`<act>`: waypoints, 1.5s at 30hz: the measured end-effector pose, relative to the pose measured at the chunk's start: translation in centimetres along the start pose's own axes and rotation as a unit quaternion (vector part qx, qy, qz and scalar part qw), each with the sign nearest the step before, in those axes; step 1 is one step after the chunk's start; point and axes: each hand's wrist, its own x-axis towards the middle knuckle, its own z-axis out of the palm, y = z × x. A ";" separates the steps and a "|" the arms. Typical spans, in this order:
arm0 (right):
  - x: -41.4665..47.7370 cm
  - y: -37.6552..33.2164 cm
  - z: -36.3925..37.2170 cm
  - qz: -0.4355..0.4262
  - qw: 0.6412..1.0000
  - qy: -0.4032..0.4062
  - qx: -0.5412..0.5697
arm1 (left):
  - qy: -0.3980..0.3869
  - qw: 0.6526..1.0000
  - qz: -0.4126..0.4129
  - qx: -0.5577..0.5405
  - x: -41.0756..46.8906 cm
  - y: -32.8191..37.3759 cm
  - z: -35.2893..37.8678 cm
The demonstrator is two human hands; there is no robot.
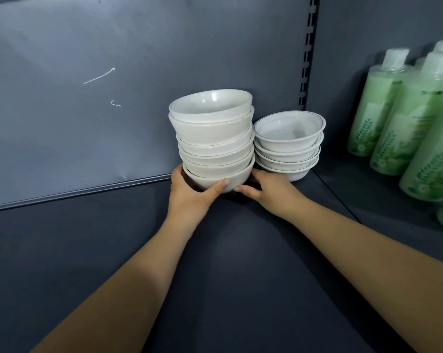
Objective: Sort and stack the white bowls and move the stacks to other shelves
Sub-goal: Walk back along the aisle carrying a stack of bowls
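Our forearms run up from the near edge of the dark shelf (215,289) to the tall stack (212,138) of plain white bowls at the far middle. We take it at the lowest bowl, probably so all six or so move as one. Our left hand (190,189) curls round it, thumb across the front. Our right hand (269,189) tucks its thumb at the foot, its fingers hidden behind, seemingly cupping the far side. Touching on the right stands the short stack (289,146) of line-rimmed bowls, kept apart by kind. Farther right, the green bottles (414,118) carry leaf-printed labels whose wording blurs past reading.
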 end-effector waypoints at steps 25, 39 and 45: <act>-22.8 -20.9 9.7 -0.385 0.920 -0.072 0.027 | 0.286 0.892 -0.001 0.350 -36.6 4.1 -22.9; -41.2 -36.3 35.2 -0.474 0.838 -0.258 0.077 | 0.452 0.757 -0.303 0.362 -65.4 -4.8 -41.0; -45.6 -41.2 41.8 -0.481 0.808 -0.336 0.050 | 0.487 0.712 -0.390 0.322 -72.4 -7.2 -45.3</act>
